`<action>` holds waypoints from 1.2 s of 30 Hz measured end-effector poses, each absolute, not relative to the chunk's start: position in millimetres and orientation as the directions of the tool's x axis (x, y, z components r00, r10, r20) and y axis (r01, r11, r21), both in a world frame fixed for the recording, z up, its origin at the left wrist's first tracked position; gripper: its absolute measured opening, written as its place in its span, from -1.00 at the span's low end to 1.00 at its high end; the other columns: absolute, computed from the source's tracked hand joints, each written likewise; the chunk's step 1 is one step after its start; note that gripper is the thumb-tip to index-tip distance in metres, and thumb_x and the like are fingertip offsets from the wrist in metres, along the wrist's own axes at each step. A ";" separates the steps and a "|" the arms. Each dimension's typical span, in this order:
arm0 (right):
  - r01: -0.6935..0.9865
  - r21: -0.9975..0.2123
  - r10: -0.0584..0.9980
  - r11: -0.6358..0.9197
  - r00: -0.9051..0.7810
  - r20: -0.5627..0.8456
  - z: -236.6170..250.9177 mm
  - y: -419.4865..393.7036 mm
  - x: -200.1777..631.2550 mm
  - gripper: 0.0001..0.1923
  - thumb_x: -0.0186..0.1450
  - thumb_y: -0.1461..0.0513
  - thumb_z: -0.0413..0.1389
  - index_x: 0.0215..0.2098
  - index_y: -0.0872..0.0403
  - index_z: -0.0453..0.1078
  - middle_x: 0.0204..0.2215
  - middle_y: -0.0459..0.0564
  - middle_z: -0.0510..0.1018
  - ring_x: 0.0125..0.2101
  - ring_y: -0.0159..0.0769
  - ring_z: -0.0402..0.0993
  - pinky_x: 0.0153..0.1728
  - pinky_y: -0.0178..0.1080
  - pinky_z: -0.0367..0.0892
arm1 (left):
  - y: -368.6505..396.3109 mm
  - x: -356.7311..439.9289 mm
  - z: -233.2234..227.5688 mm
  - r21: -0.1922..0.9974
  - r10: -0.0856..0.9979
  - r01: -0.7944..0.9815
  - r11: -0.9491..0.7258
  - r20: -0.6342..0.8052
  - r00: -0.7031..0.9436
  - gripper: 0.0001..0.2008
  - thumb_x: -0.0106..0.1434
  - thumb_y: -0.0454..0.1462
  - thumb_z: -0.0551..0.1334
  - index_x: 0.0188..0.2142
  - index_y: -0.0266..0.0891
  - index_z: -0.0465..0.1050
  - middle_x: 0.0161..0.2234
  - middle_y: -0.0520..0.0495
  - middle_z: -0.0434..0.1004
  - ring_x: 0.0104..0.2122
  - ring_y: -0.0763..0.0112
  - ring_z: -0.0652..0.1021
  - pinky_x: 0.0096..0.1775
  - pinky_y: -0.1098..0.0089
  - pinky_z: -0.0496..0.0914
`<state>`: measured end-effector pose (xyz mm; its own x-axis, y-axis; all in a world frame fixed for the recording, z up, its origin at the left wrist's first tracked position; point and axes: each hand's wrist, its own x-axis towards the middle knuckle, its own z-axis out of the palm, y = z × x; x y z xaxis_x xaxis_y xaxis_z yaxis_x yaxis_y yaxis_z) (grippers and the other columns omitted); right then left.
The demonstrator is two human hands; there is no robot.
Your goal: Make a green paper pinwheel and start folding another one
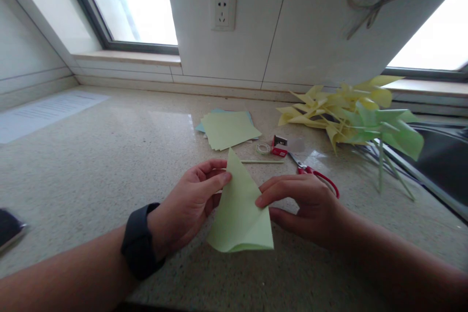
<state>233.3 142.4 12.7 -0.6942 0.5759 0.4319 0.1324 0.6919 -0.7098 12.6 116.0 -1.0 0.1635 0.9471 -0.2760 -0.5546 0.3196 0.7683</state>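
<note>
A light green sheet of paper (243, 214), folded over with one pointed corner at the top, is held up above the counter. Its lower end bows open a little. My left hand (199, 197) pinches the left edge near the point, thumb in front and fingers behind. On the right edge, my right hand (303, 202) grips the paper between its fingertips and thumb. Beyond the paper lies a thin pale stick (265, 162), partly hidden by it. Red-handled scissors (323, 181) rest just behind my right hand.
A stack of green and blue paper squares (232, 129) lies toward the wall. Beside it are a small red box (280, 146) and a tape roll (263, 148). Yellow and green paper pinwheels (365, 112) are piled near the sink (442, 156). A printed sheet (51, 111) lies far left.
</note>
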 end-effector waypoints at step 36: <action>0.260 -0.929 0.919 0.262 -0.360 0.158 5.7 134.4 216.2 -0.87 0.26 0.14 0.25 -0.33 0.02 0.45 -0.44 -0.07 0.57 -0.43 -0.32 0.51 -0.42 -0.27 0.46 | 111.3 13.6 -5.3 0.924 0.987 -0.357 0.138 -0.099 0.126 -0.84 0.25 -0.17 0.38 -0.27 -0.22 0.59 -0.29 -0.04 0.63 -0.35 0.36 0.58 -0.28 0.36 0.51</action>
<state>216.2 134.4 5.7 -0.3604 0.9193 0.1580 0.2600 0.2617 -0.9295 13.6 111.3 -5.3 0.1261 0.9871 -0.0987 -0.3574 0.1380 0.9237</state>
